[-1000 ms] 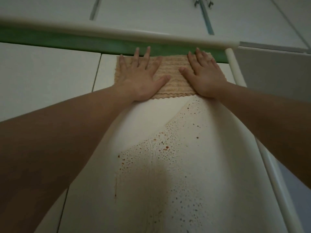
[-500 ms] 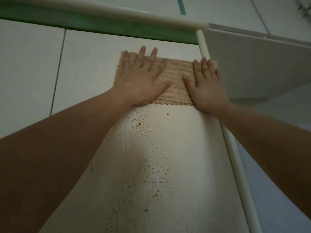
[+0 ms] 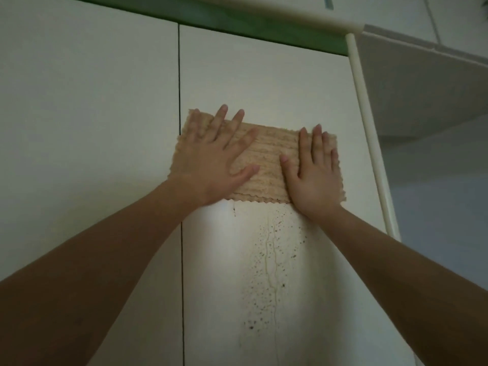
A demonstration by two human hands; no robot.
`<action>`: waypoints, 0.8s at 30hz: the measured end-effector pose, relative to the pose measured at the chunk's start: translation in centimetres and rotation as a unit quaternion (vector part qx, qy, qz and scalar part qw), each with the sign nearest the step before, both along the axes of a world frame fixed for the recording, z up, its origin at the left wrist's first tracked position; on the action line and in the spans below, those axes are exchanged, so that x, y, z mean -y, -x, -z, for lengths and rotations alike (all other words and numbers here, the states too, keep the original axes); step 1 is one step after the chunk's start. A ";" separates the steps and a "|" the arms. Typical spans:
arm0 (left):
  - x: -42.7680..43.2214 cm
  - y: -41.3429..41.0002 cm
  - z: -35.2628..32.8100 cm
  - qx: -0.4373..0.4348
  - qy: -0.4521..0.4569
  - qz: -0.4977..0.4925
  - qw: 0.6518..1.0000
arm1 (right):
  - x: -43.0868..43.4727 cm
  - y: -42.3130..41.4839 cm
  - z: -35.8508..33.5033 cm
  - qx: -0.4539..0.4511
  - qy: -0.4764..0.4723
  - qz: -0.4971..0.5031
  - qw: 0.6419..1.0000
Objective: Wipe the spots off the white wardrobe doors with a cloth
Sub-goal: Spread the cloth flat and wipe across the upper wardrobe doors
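Up top there's a green band (image 3: 237,21) tucked right under a rounded cream rail (image 3: 303,11). A cream post (image 3: 371,143) runs down from the rail's right end, and a slanted grey panel (image 3: 422,88) sits just to its right, pretty dim.

Left grip (image 3: 211,162), right grip (image 3: 315,180), forearms (image 3: 118,260): seemingly all bare.

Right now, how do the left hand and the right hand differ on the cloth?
The left hand spreads its fingers wide; the right hand keeps them close together. The left hand's fingertips pass the top edge of the cloth; the right hand's stop near it. Both lie flat, pressing the cloth on the door.
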State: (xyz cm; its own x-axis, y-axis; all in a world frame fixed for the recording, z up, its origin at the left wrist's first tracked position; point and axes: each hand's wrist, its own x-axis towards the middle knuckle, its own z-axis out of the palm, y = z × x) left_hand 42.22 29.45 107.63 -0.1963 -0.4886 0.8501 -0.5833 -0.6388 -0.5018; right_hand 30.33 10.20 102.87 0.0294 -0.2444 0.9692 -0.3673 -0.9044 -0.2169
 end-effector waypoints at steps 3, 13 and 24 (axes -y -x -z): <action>-3.9 -2.0 2.7 -0.003 -0.001 -0.009 1.000 | -3.9 -2.2 2.9 -0.003 0.001 -0.010 1.000; -8.6 -4.4 12.7 0.020 -0.040 0.020 0.999 | -9.0 -4.8 14.9 -0.001 -0.037 0.001 0.999; -10.3 -3.8 28.5 -0.016 -0.095 0.015 0.995 | -11.0 -4.9 31.7 -0.012 -0.062 -0.009 0.998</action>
State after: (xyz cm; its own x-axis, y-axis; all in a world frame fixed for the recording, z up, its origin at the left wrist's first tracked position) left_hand 46.01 39.71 79.14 -0.1882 -0.6358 0.7486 -0.6181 -0.5157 -0.5933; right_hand 35.25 21.16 71.19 0.0574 -0.3620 0.9304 -0.3576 -0.8776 -0.3194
